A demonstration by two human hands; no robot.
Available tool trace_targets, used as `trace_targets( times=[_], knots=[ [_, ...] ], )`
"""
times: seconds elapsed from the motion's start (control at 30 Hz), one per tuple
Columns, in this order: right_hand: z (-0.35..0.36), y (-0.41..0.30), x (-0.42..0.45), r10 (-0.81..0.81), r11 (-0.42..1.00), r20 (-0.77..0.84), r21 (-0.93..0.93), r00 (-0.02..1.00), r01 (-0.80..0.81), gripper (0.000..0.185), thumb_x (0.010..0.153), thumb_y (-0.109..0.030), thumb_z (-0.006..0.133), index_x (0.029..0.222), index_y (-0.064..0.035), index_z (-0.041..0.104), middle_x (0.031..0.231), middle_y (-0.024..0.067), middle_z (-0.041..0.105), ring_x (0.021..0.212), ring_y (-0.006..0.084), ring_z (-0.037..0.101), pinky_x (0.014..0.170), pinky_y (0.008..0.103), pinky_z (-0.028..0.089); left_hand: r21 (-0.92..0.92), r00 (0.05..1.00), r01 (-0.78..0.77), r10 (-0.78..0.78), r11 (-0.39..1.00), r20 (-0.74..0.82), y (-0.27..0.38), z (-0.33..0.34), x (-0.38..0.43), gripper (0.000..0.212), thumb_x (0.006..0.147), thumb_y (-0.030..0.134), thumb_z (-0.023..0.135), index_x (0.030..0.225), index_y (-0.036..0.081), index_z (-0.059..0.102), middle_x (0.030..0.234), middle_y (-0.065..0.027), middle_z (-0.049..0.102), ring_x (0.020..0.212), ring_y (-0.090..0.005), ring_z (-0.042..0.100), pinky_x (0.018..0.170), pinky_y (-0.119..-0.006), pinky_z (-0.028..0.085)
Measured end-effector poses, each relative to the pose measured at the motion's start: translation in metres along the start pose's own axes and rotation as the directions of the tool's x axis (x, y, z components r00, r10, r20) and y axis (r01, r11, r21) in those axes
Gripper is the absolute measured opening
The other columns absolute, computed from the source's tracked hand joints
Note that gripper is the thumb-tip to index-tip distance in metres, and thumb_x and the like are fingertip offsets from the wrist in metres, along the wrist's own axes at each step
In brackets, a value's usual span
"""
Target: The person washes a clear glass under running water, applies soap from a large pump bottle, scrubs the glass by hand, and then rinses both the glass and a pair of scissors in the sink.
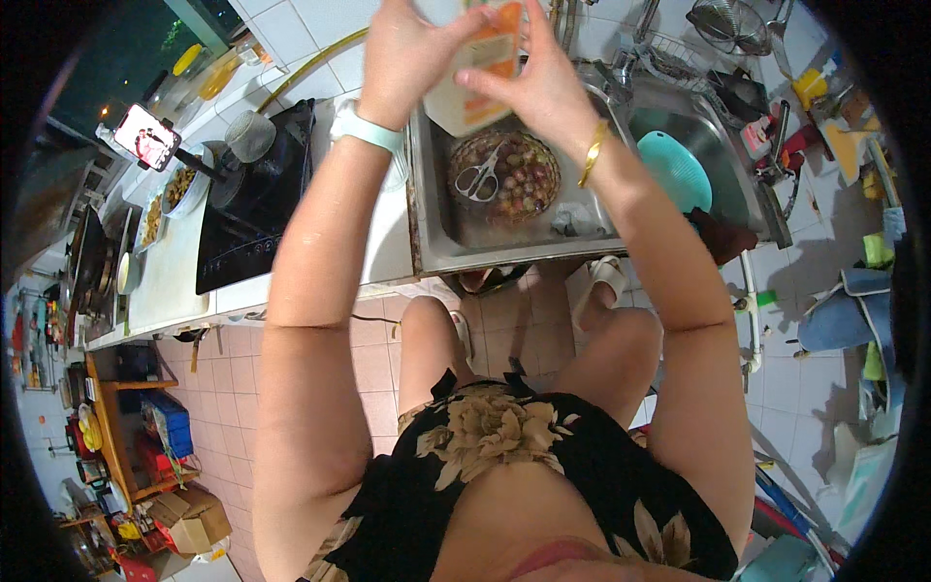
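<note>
My left hand (414, 54) and my right hand (527, 80) both hold a plastic packet (469, 91) with an orange and white print, high over the left sink basin. Its top end is cut off by the picture's edge. Below it, in the steel basin (465, 247), lies a round basket of small reddish-brown fruits (534, 178). White-handled scissors (478, 183) rest on these fruits. A crumpled clear plastic piece (574, 218) lies beside the basket.
A turquoise colander (676, 171) stands in the right basin under the faucet. Left are a black cooktop (247, 240), a lit phone on a stand (145, 138), a white cup (251, 136) and food containers (182, 193). A dark cloth (727, 236) hangs at the sink's right edge.
</note>
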State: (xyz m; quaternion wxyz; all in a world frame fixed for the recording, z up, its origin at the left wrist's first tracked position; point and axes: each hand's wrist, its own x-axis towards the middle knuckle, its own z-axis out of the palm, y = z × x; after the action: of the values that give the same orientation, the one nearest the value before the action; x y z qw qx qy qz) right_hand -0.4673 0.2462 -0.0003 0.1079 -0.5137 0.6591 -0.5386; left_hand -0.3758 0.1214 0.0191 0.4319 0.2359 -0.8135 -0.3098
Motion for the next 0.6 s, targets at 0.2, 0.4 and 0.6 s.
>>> trace_targets(
  times=[0.2, 0.4, 0.6],
  knots=[
    [0.025, 0.085, -0.029, -0.120, 0.987, -0.303, -0.136, 0.945, 0.082, 0.099, 0.066, -0.018, 0.081, 0.143, -0.0022, 0.020, 0.129, 0.0209, 0.048, 0.117, 0.0332, 0.051, 0.100, 0.0415, 0.043, 0.112, 0.998, 0.057, -0.057, 0.992, -0.003, -0.017, 0.054, -0.054, 0.079, 0.063, 0.053, 0.079, 0.098, -0.011, 0.049, 0.085, -0.0296, 0.064, 0.078, -0.0420, 0.067, 0.069, -0.043, 0.055],
    [0.015, 0.108, -0.071, 0.119, 0.881, -0.226, 0.473, 0.967, 0.002, 0.073, 0.081, -0.001, 0.068, 0.140, -0.0045, 0.027, 0.130, 0.0113, 0.049, 0.117, 0.0219, 0.052, 0.098, 0.0340, 0.045, -0.116, 0.986, 0.004, 0.016, 0.993, 0.168, -0.012, 0.054, -0.110, 0.072, 0.079, 0.044, 0.071, 0.123, -0.007, 0.048, 0.106, -0.0267, 0.062, 0.097, -0.0361, 0.064, 0.084, -0.040, 0.050],
    [0.005, 0.107, -0.104, 0.220, 0.569, 0.073, 0.800, 0.973, -0.189, 0.058, 0.087, -0.015, 0.065, 0.135, 0.0012, 0.039, 0.126, 0.0127, 0.053, 0.115, 0.0240, 0.054, 0.100, 0.0366, 0.041, -0.673, 0.829, 0.549, -0.224, 0.496, 0.512, -0.060, 0.045, -0.183, 0.068, 0.095, 0.048, 0.052, 0.142, 0.003, 0.034, 0.139, -0.0166, 0.045, 0.126, -0.0256, 0.047, 0.103, -0.040, 0.040]
  ],
)
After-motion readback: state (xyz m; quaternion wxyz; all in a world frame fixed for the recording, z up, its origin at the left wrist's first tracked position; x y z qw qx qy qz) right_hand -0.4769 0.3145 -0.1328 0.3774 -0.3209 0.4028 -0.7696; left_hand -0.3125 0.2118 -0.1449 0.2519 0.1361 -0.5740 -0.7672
